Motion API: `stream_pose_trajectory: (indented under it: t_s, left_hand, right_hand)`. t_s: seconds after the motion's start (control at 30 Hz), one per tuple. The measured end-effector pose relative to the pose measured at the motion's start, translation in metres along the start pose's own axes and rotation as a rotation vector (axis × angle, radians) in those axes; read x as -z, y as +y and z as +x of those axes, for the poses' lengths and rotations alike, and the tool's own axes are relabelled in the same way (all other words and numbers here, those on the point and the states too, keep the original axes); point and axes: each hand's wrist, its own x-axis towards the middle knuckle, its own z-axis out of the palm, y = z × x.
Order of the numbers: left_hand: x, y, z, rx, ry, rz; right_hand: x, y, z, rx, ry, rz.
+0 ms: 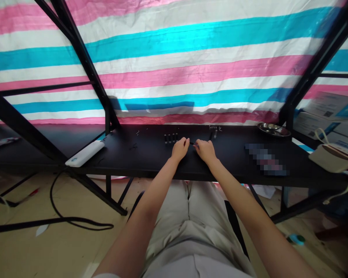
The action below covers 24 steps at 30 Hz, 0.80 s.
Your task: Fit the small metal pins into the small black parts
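Observation:
My left hand (180,149) is closed in a pinch just above the black tabletop (139,156). Facing it, my right hand (205,150) is pinched too. A small, thin dark piece (192,143) spans the short gap between my fingertips, both hands gripping it; its kind is too small to make out. Beyond my left hand stands a row of several small black cylinders with pale ends (169,138). Past my right hand lie two more small pieces, one dark (211,135) and one greyish (215,134), with tiny white bits (214,127) behind them.
A white oblong device (85,153) lies at the left, near a black cable (53,193). On the right are a shiny metal dish (274,130), a blurred-out flat object (266,160) and a beige pouch (332,158). Black frame posts (88,65) rise before a striped sheet (191,42).

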Motion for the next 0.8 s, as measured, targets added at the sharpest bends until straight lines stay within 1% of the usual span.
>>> stream_pose_trajectory:
  t_s: [0.07,0.17,0.23,0.3,0.37,0.43,0.53,0.67,0.73,0.8]
  left_hand:
    - [0.000,0.000,0.000,0.017,0.030,-0.001]
    - [-0.001,-0.003,0.001,0.067,0.103,-0.005]
    - [-0.002,-0.006,0.002,0.086,0.119,-0.009]
    - [-0.003,-0.008,0.002,0.070,0.079,-0.021]
    - [-0.004,-0.010,0.002,0.024,-0.001,-0.045]
    - [-0.004,-0.010,0.001,-0.014,-0.082,-0.074]
    - [-0.004,-0.007,-0.001,-0.017,-0.149,-0.112]
    - [-0.001,-0.001,-0.002,0.004,-0.187,-0.177]
    - [0.000,0.000,-0.002,0.008,-0.179,-0.209]
    - [0.000,-0.001,-0.001,0.008,-0.143,-0.222]
  right_hand:
    - [0.000,0.000,0.000,-0.029,-0.019,-0.006]
    - [0.000,0.001,0.000,-0.116,-0.044,-0.004]
    - [0.000,0.003,0.000,-0.151,-0.021,0.035]
    - [0.000,0.005,0.000,-0.105,0.025,0.098]
    - [0.001,0.005,0.000,-0.010,0.043,0.144]
    - [0.001,0.005,0.000,0.062,0.020,0.156]
    - [-0.001,0.004,0.001,0.105,-0.045,0.164]
    - [-0.002,0.005,0.001,0.125,-0.105,0.176]
    - [-0.003,0.005,0.001,0.126,-0.099,0.194]
    - [-0.005,0.005,0.001,0.111,-0.067,0.240]
